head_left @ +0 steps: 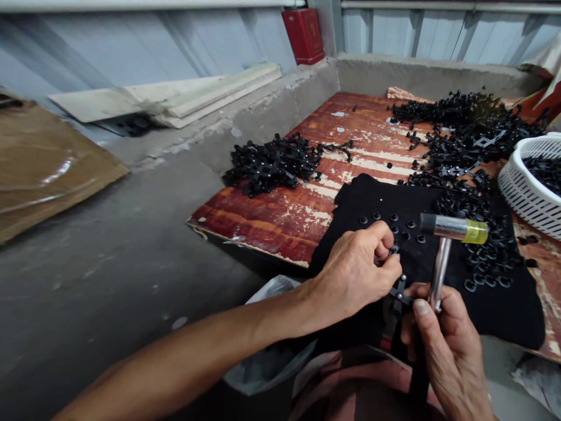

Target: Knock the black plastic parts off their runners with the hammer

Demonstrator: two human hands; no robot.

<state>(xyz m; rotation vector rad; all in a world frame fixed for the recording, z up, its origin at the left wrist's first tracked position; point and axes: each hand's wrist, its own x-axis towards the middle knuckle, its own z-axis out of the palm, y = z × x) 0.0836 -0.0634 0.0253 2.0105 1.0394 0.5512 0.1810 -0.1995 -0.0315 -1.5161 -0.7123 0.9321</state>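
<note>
My right hand (451,339) is closed around the metal handle of a small hammer (447,228), whose head has a black end and a yellow end. Its fingers also touch a black jointed part (400,295) with shiny rivets. My left hand (363,263) is closed in a pinch just above that part, and a small dark piece shows at its fingertips. Both hands are over the near edge of a black cloth (421,202). Several small round black caps (411,224) lie on the cloth beyond my left hand, and more are heaped to the right.
A pile of black linked parts (274,164) lies on the worn red board (258,225) at left, with a larger pile (464,128) at the back right. A white basket (534,187) of black parts stands at right. A plastic bag (267,368) hangs below the board.
</note>
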